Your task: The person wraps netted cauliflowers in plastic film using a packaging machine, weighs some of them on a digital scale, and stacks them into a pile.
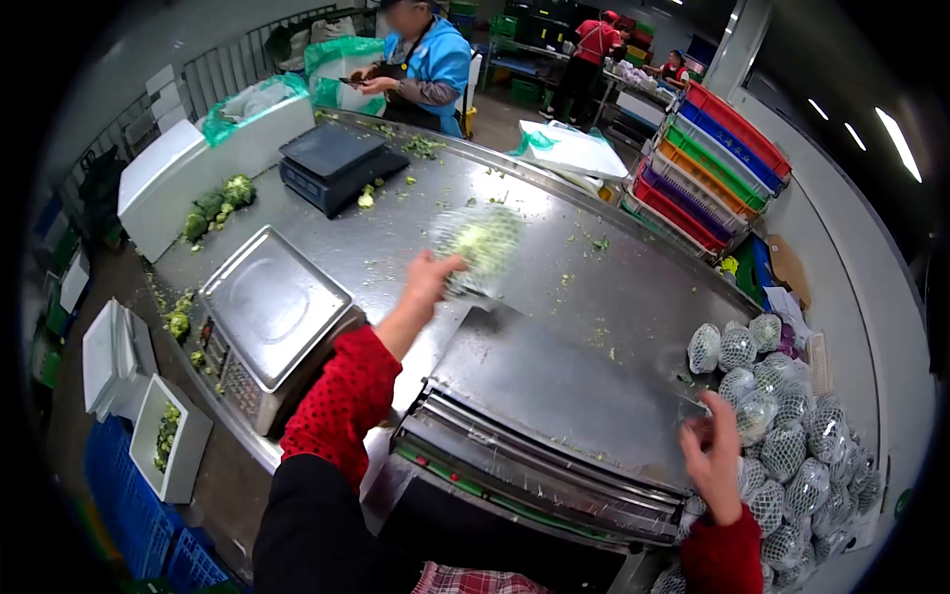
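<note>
My left hand [431, 280] holds a pale green vegetable [479, 246] in a white foam net, blurred by motion, over the steel table [633, 287]. Its fingers are closed on the near left side of the bundle. Below it lies the flat metal plate of a wrapping machine [554, 376]. At the right, my right hand [714, 455] hovers by the plate's right end with fingers apart and nothing in them. Right beside that hand is a heap of net-covered, wrapped vegetables [784, 445].
A steel-topped scale [277, 297] stands at the left, a dark scale [336, 158] behind it. Broccoli pieces [213, 206] lie near a white foam box [163, 188]. Stacked colored crates [703, 163] stand back right. Across the table is a person in blue [435, 69].
</note>
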`<control>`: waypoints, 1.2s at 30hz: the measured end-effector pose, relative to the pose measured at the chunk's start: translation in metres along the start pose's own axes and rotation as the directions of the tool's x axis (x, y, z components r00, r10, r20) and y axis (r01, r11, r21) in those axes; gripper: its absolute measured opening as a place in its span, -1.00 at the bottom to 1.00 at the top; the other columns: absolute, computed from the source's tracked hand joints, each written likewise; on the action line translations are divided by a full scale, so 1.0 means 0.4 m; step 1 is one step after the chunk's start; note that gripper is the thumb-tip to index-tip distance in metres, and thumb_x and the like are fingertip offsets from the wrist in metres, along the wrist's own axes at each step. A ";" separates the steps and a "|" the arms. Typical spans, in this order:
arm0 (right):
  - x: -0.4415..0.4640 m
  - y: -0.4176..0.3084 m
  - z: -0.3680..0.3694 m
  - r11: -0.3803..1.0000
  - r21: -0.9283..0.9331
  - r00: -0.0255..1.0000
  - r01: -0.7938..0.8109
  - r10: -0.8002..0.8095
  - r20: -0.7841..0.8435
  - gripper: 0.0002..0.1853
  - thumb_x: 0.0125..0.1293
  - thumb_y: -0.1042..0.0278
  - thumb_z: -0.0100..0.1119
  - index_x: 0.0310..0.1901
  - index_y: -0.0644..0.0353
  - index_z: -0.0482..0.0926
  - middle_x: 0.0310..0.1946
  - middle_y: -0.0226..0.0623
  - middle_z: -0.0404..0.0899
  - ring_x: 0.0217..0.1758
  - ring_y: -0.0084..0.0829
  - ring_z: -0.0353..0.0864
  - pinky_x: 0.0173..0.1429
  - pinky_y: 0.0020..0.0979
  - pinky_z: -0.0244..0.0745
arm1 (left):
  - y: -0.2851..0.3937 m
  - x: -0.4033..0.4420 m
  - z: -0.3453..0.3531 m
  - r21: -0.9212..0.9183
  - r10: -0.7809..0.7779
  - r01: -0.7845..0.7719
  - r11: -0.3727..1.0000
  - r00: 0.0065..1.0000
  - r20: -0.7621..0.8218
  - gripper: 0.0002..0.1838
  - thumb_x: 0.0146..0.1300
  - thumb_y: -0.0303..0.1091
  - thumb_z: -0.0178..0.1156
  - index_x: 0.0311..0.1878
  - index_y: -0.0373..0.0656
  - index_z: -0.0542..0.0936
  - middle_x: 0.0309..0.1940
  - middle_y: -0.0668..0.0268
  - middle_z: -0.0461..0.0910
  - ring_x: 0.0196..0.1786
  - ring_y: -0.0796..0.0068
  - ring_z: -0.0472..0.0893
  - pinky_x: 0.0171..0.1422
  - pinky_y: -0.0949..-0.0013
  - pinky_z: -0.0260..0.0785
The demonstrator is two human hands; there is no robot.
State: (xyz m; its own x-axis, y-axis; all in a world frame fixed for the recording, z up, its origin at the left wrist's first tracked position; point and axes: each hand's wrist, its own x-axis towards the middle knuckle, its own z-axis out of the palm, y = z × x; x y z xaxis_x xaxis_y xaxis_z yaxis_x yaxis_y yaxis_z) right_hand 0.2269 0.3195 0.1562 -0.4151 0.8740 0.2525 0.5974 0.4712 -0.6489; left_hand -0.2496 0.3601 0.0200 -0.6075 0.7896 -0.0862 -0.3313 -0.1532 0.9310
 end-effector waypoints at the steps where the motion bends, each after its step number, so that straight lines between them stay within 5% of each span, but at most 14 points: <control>1: 0.031 -0.016 0.046 0.994 -0.006 0.993 0.113 -0.114 -0.012 -0.36 0.09 0.62 0.21 0.27 0.22 0.33 0.19 -0.12 0.37 -0.05 -0.36 0.55 -0.01 -0.40 0.49 | 0.027 -0.064 0.052 0.080 -0.043 0.034 0.996 0.993 0.108 -0.29 -0.14 -0.31 0.42 0.09 -0.42 0.38 -0.26 0.18 0.56 -0.42 0.44 0.53 -0.43 0.40 0.36; 7: 0.005 0.007 0.181 0.970 0.016 0.971 0.241 -0.241 -0.002 -0.42 0.36 0.34 0.03 0.37 0.29 0.20 0.24 0.06 0.32 0.25 -0.02 0.37 0.32 -0.25 0.26 | 0.045 -0.525 0.327 0.510 -0.114 -0.114 0.852 0.912 0.394 -0.24 0.06 -0.07 0.33 0.18 -0.49 0.38 0.03 -0.17 0.55 0.10 0.08 0.58 0.19 0.24 0.39; 13: -0.102 0.115 0.149 0.981 0.102 0.983 0.167 -0.173 0.055 -0.41 0.43 0.17 -0.02 0.40 0.26 0.16 0.22 0.14 0.36 0.27 -0.01 0.38 0.33 -0.29 0.25 | -0.034 -0.606 0.341 0.568 -0.149 -0.152 0.809 0.882 0.448 -0.28 0.15 0.09 0.30 0.09 -0.44 0.49 -0.08 -0.10 0.63 -0.05 0.14 0.66 0.05 0.25 0.47; 14: -0.119 0.082 0.111 0.972 0.227 0.995 -0.068 0.050 0.082 -0.42 0.43 0.14 -0.01 0.38 0.25 0.21 0.23 0.11 0.36 0.20 -0.04 0.45 0.27 -0.29 0.32 | -0.041 -0.605 0.322 0.566 -0.110 -0.177 0.805 0.893 0.436 -0.28 0.15 0.10 0.30 0.10 -0.42 0.49 -0.10 -0.09 0.64 -0.08 0.17 0.66 0.02 0.26 0.48; 16: -0.174 0.118 0.019 0.993 0.103 0.990 0.052 -0.038 -0.133 -0.56 0.41 0.14 0.02 0.17 0.26 0.49 0.00 0.04 0.56 -0.05 -0.13 0.60 0.05 -0.29 0.47 | -0.019 -0.630 0.234 0.639 0.133 -0.415 0.648 0.888 0.441 -0.34 0.15 0.10 0.29 0.02 -0.39 0.55 -0.18 -0.09 0.65 -0.17 0.19 0.68 -0.09 0.24 0.50; 18: -0.267 0.131 -0.087 0.923 -0.229 0.949 -0.310 0.315 -0.016 -0.59 0.34 0.03 0.09 -0.24 0.27 0.69 -0.40 -0.04 0.64 -0.34 -0.15 0.65 -0.18 -0.23 0.51 | 0.049 -0.658 0.140 0.843 0.166 -0.535 0.061 0.838 0.520 -0.40 0.13 0.17 0.26 -0.27 -0.35 0.64 -0.36 -0.08 0.65 -0.31 0.15 0.67 -0.23 0.19 0.49; 20: -0.336 0.179 -0.083 0.820 -0.451 0.913 -0.354 0.407 0.025 -0.48 0.24 -0.13 0.16 -0.53 0.25 0.68 -0.65 -0.07 0.56 -0.50 -0.08 0.62 -0.33 -0.19 0.49 | 0.066 -0.666 0.100 0.873 -0.075 -0.428 -0.232 0.903 0.423 -0.36 0.10 0.24 0.22 -0.58 -0.31 0.62 -0.52 -0.04 0.62 -0.39 0.07 0.65 -0.31 0.13 0.46; 22: -0.338 0.168 -0.037 0.771 -0.563 0.907 -0.298 0.413 0.085 -0.39 0.16 -0.27 0.17 -0.57 0.26 0.67 -0.62 -0.02 0.57 -0.47 -0.04 0.62 -0.31 -0.16 0.49 | 0.032 -0.658 0.098 0.848 -0.045 -0.444 -0.288 0.891 0.451 -0.38 0.11 0.21 0.20 -0.67 -0.26 0.61 -0.59 0.00 0.60 -0.42 0.03 0.65 -0.33 0.14 0.47; 24: -0.320 0.181 0.004 0.784 -0.566 0.900 -0.256 0.407 0.158 -0.45 0.17 -0.16 0.20 -0.54 0.29 0.66 -0.60 0.01 0.58 -0.46 -0.05 0.63 -0.31 -0.17 0.49 | 0.014 -0.646 0.128 0.884 -0.213 -0.465 -0.058 0.870 0.444 -0.45 0.12 0.13 0.19 -0.63 -0.23 0.63 -0.56 0.01 0.61 -0.42 0.01 0.64 -0.35 0.17 0.45; 27: -0.331 0.183 0.017 0.963 -0.036 0.956 -0.268 0.271 0.116 -0.62 0.24 0.16 0.14 -0.50 0.39 0.57 -0.59 -0.03 0.58 -0.52 -0.15 0.59 -0.36 -0.24 0.46 | -0.002 -0.645 0.083 0.855 -0.250 -0.453 0.252 0.823 0.510 -0.61 0.16 -0.10 0.16 -0.56 -0.26 0.59 -0.62 0.05 0.58 -0.51 0.16 0.61 -0.42 0.21 0.42; 28: -0.365 0.149 -0.033 0.812 0.224 0.825 -0.539 0.455 0.335 -0.66 0.29 0.22 0.08 -0.54 0.32 0.47 -0.65 -0.19 0.52 -0.57 -0.32 0.53 -0.43 -0.34 0.43 | 0.019 -0.653 0.064 0.814 -0.279 -0.382 0.439 0.803 0.527 -0.65 0.17 -0.17 0.15 -0.57 -0.28 0.56 -0.66 0.07 0.56 -0.57 0.22 0.58 -0.47 0.22 0.39; 32: -0.440 -0.074 -0.147 0.487 0.536 0.725 -0.689 0.460 0.513 -0.76 0.35 0.39 -0.09 -0.48 0.28 0.39 -0.61 -0.09 0.57 -0.72 -0.42 0.48 -0.63 -0.44 0.39 | 0.235 -0.766 0.022 0.369 -0.480 0.308 0.877 0.602 0.639 -0.65 0.37 -0.27 -0.01 -0.58 -0.10 0.45 -0.73 0.25 0.47 -0.70 0.40 0.45 -0.66 0.38 0.27; 34: -0.305 -0.090 -0.176 0.426 0.898 0.990 -0.109 -0.039 0.139 -0.74 0.36 0.30 -0.11 -0.43 0.28 0.41 -0.63 -0.01 0.53 -0.74 -0.28 0.45 -0.64 -0.39 0.36 | 0.328 -0.708 0.118 -0.012 -0.099 0.150 0.989 0.706 0.701 -0.66 0.41 -0.27 -0.07 -0.50 -0.14 0.47 -0.60 0.18 0.55 -0.57 0.36 0.54 -0.46 0.37 0.44; 36: -0.134 -0.089 -0.163 -0.067 0.997 0.999 0.047 0.028 -0.045 -0.72 0.39 0.27 -0.14 -0.36 0.28 0.46 -0.27 0.10 0.61 -0.24 -0.15 0.62 -0.13 -0.26 0.54 | 0.317 -0.624 0.276 -0.312 0.082 0.071 0.948 0.888 0.452 -0.68 0.41 -0.20 -0.04 -0.43 -0.16 0.48 -0.45 0.16 0.61 -0.35 0.38 0.62 -0.14 0.36 0.49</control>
State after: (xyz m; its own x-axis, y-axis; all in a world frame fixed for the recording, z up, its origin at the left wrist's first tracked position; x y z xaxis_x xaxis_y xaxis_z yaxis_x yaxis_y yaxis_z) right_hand 0.2724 0.2636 0.2126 -0.3670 0.8912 0.2666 -0.7433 -0.1086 -0.6601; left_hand -0.0604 0.2093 0.1989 -0.2407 0.9572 0.1605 -0.5820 -0.2747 0.7654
